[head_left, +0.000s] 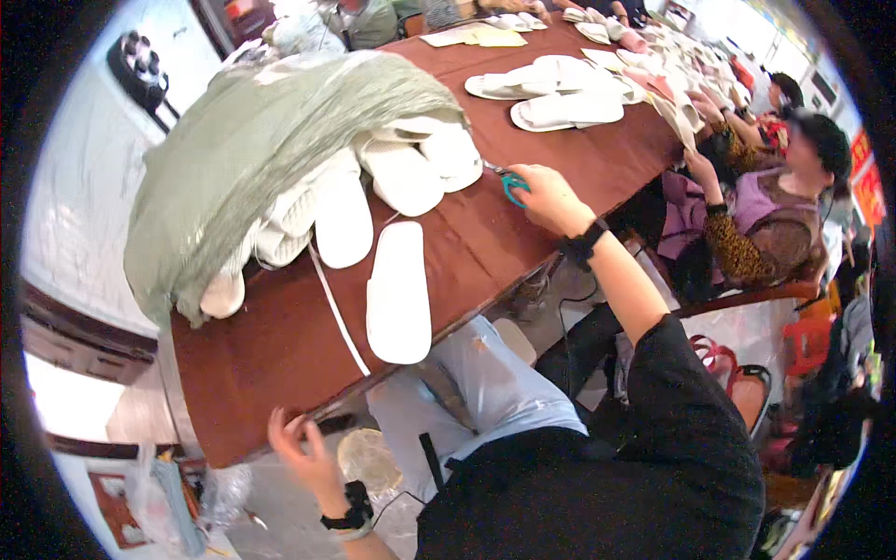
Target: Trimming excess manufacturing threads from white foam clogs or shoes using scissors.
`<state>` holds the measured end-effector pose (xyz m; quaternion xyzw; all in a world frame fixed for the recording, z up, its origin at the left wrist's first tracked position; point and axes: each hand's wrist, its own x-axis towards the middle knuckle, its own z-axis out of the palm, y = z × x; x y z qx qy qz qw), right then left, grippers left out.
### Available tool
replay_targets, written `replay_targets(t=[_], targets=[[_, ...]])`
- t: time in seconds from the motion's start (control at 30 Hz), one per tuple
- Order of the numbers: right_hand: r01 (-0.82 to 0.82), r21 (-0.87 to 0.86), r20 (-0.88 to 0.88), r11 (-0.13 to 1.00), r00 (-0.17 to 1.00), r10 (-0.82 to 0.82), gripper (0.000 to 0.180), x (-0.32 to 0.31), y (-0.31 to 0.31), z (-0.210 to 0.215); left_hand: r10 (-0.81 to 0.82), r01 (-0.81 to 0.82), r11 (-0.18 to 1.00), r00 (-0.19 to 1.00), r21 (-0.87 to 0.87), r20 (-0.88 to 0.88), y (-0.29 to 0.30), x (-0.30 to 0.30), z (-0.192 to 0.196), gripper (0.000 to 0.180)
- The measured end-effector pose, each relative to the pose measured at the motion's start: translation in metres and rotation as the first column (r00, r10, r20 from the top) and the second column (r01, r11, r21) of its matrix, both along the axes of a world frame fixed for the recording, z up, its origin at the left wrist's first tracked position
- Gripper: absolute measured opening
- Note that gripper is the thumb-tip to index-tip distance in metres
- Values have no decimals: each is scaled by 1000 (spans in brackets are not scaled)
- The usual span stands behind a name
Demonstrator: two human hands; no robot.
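My right hand (551, 199) is closed on small scissors with teal handles (515, 188). Their metal tip points left toward the white slippers (403, 177) that spill from the mouth of a grey-green woven sack (271, 126). Off the near edge of the table, my left hand (308, 457) hangs with bent fingers apart, holding nothing. Between my hands, a single white slipper (399, 294) lies flat near the table edge. Beside it a thin white strip (338, 313) runs from the sack's slippers to the edge.
A brown cloth covers the long table (252, 392). Farther right lie finished-looking white slippers (567, 110) and a long pile of more (672, 56). A person in a purple top (775, 205) sits at the right side handling a slipper. Clear plastic bags (168, 495) hang at lower left.
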<state>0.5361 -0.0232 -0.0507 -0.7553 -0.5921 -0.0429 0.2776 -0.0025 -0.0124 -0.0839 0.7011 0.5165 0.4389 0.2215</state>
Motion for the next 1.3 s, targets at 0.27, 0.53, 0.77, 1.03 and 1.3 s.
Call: replay_targets(t=[0.27, 0.53, 0.77, 1.03, 1.3], targets=[[52, 119, -64, 992, 997, -45, 31, 16, -39, -37, -428, 444, 893, 787, -75, -445, 27, 163, 40, 70], [-33, 154, 144, 987, 989, 11, 32, 46, -56, -59, -528, 534, 843, 791, -74, -309, 42, 227, -1, 65], [43, 463, -187, 885, 981, 50, 22, 73, -38, -44, -670, 700, 697, 556, -158, -492, 44, 293, 9, 50], [907, 243, -945, 344, 140, 297, 11, 38, -165, -198, -790, 697, 588, 386, -410, -477, 25, 344, 11, 97], [516, -373, -354, 771, -847, 396, 11, -23, -129, -411, -428, 758, 652, 374, 6, -823, 29, 353, -35, 118]])
